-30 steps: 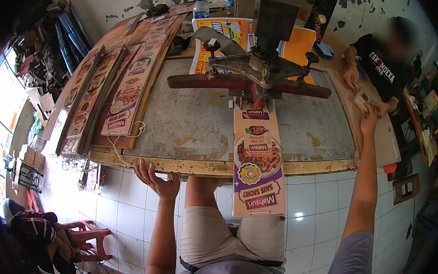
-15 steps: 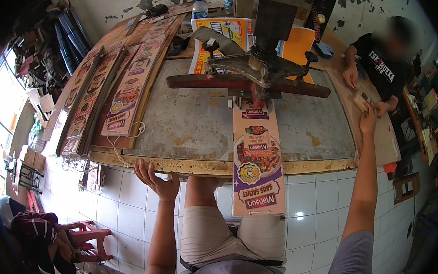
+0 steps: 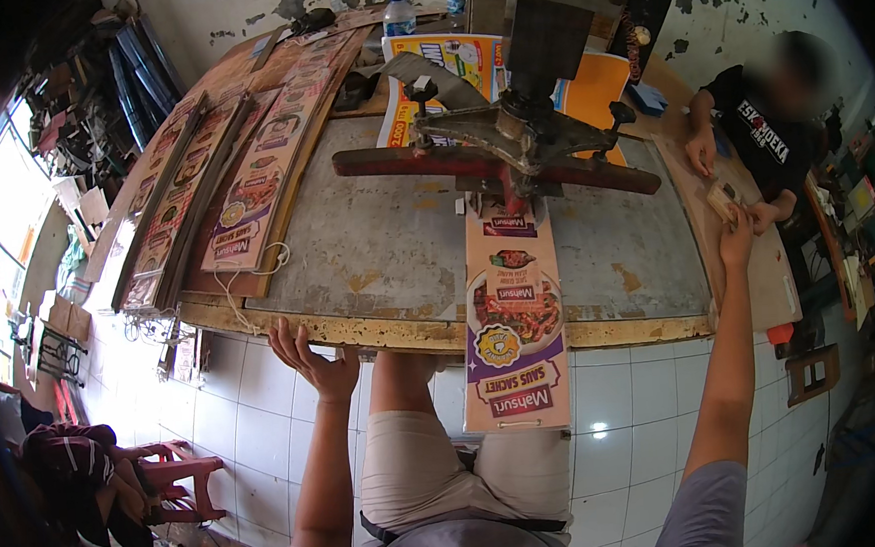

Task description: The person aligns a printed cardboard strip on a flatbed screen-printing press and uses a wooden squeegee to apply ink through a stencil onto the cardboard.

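My left hand rests on the wooden front edge of the table, fingers apart and holding nothing. At the right side my right hand reaches out and grips the near end of a small tan block-like piece; its exact kind is too small to tell. Beside it is another person's hand. In front of me a long printed cardboard strip hangs over the table edge, its far end under a heavy metal press with a red-and-black crossbar.
Stacks of printed strips lie on the left of the table, a white string trailing from one. Colourful printed sheets and a water bottle are behind the press. A co-worker sits at right; a red stool stands at left.
My hands and the strip stay in place. The co-worker's torso has shifted slightly.
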A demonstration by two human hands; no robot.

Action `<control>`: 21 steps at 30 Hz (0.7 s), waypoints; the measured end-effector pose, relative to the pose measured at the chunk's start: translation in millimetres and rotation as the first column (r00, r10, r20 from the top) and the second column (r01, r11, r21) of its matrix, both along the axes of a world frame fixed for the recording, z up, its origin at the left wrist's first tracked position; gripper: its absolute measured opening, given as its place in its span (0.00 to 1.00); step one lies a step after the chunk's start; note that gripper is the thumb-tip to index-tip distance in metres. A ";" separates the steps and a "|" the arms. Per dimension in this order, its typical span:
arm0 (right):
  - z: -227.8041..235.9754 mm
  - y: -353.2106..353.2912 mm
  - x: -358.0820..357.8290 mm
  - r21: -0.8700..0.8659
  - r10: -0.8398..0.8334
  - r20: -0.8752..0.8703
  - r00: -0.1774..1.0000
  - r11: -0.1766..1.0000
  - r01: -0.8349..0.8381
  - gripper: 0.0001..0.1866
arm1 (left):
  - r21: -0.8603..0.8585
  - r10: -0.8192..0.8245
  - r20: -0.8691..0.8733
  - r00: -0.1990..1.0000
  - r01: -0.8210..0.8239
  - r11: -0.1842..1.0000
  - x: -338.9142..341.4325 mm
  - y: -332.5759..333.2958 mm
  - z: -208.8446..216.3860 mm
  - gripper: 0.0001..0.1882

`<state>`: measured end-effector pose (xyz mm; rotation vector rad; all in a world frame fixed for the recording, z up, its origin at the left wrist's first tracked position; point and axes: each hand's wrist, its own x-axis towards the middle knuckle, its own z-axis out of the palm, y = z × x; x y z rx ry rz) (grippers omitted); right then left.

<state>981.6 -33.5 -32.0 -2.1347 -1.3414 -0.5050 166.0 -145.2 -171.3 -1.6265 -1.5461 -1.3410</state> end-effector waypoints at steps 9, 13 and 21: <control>1.8 -0.4 -5.4 0.002 -0.011 0.005 1.000 1.000 0.011 0.24 | -0.007 0.003 -0.001 1.000 -0.003 1.000 -1.0 -0.9 -1.0 0.41; 1.8 -1.4 -1.0 0.010 -0.009 0.026 1.000 1.000 0.009 0.24 | -0.008 0.006 0.000 1.000 -0.006 1.000 0.6 -0.3 0.0 0.40; 4.0 -4.7 -6.1 0.027 0.031 0.024 0.999 0.999 -0.032 0.26 | -0.014 0.007 0.004 1.000 -0.007 1.000 1.2 -0.6 -0.1 0.40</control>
